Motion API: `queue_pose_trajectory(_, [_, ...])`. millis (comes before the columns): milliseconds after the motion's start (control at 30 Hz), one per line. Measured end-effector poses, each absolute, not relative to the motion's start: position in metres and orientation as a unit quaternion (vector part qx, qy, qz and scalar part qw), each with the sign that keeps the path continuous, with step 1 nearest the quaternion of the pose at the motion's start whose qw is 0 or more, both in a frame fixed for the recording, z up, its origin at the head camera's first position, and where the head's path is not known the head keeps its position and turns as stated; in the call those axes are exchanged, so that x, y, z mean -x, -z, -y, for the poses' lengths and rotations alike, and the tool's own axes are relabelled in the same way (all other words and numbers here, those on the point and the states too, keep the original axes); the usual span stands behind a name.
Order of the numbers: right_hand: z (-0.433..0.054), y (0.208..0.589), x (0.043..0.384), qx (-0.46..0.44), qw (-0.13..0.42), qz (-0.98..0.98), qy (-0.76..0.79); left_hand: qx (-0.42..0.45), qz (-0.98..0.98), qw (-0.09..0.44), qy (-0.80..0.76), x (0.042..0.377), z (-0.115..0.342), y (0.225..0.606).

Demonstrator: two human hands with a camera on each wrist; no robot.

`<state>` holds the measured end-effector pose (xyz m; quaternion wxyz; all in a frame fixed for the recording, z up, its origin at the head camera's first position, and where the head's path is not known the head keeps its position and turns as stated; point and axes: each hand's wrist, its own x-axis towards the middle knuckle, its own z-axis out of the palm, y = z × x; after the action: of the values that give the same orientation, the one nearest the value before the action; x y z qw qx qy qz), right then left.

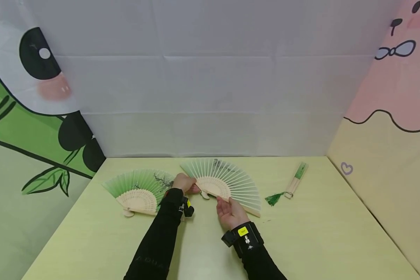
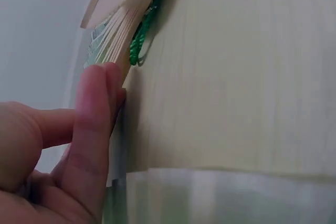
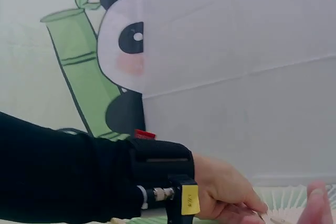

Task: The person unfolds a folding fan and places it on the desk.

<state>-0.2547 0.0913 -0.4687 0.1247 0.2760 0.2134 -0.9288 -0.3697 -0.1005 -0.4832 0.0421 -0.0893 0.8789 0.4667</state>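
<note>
A spread pale-green folding fan [image 1: 243, 186] with a wooden rib section is between my two hands. My left hand [image 1: 185, 183] pinches it at its left side, near the ribs. At its lower edge, my right hand [image 1: 231, 214] grips the wood between thumb and fingers. The left wrist view has my left fingers [image 2: 89, 129] against the fan's stacked ribs [image 2: 118, 35], with a green cord [image 2: 142, 35] hanging behind. In the right wrist view only a fingertip [image 3: 316, 203] of my right hand shows, and my left hand [image 3: 223, 187] appears across from it.
Another spread green fan [image 1: 138, 200] with a dark branch print lies left, partly behind my left hand. On the right lies a folded fan [image 1: 297, 179] with a green tassel [image 1: 274, 199]. A pale cloth wall [image 1: 213, 97] rises behind the table [image 1: 318, 233].
</note>
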Motion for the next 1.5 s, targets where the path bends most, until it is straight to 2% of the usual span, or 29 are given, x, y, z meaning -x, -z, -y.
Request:
queue_pose_trajectory(233, [-0.122, 0.452, 0.239, -0.228, 0.162, -0.347, 0.895, 0.043, -0.910, 0.026, -0.411, 0.366, 0.095, 0.460])
queue_pose_trajectory(367, [-0.154, 0.441, 0.253, -0.201, 0.132, -0.476, 0.846, 0.011, -0.922, 0.001, -0.386, 0.363, 0.082, 0.442])
queue_pose_trajectory(500, [-0.196, 0.433, 0.276, -0.198, 0.086, -0.591, 0.777, -0.023, -0.932, -0.011, -0.361, 0.364, 0.046, 0.429])
queue_pose_trajectory(567, [-0.218, 0.432, 0.290, -0.199, 0.065, -0.636, 0.743, -0.055, -0.940, -0.037, -0.336, 0.397, 0.023, 0.459])
queue_pose_trajectory(633, [-0.238, 0.432, 0.304, -0.206, 0.045, -0.668, 0.713, -0.088, -0.947, -0.049, -0.304, 0.415, -0.002, 0.473])
queue_pose_trajectory(733, [-0.265, 0.435, 0.324, -0.213, 0.026, -0.724, 0.655, -0.131, -0.955, -0.044, -0.264, 0.443, -0.047, 0.498])
queue_pose_trajectory(800, [-0.279, 0.438, 0.336, -0.218, 0.020, -0.763, 0.609, -0.133, -0.957, 0.001, -0.256, 0.420, -0.078, 0.469])
queue_pose_trajectory(867, [-0.292, 0.441, 0.348, -0.216, 0.024, -0.801, 0.558, -0.128, -0.960, 0.032, -0.246, 0.406, -0.107, 0.458])
queue_pose_trajectory(933, [-0.301, 0.442, 0.358, -0.211, 0.024, -0.832, 0.513, -0.113, -0.967, 0.041, -0.225, 0.388, -0.134, 0.443])
queue_pose_trajectory(1167, [-0.303, 0.446, 0.378, -0.203, 0.026, -0.909, 0.362, -0.098, -0.986, 0.016, -0.135, 0.364, -0.185, 0.453])
queue_pose_trajectory(1300, [-0.297, 0.445, 0.383, -0.193, 0.041, -0.927, 0.318, -0.110, -0.987, 0.019, -0.119, 0.363, -0.193, 0.464])
queue_pose_trajectory(1500, [-0.294, 0.444, 0.391, -0.167, 0.042, -0.942, 0.288, -0.130, -0.983, -0.003, -0.126, 0.364, -0.198, 0.471])
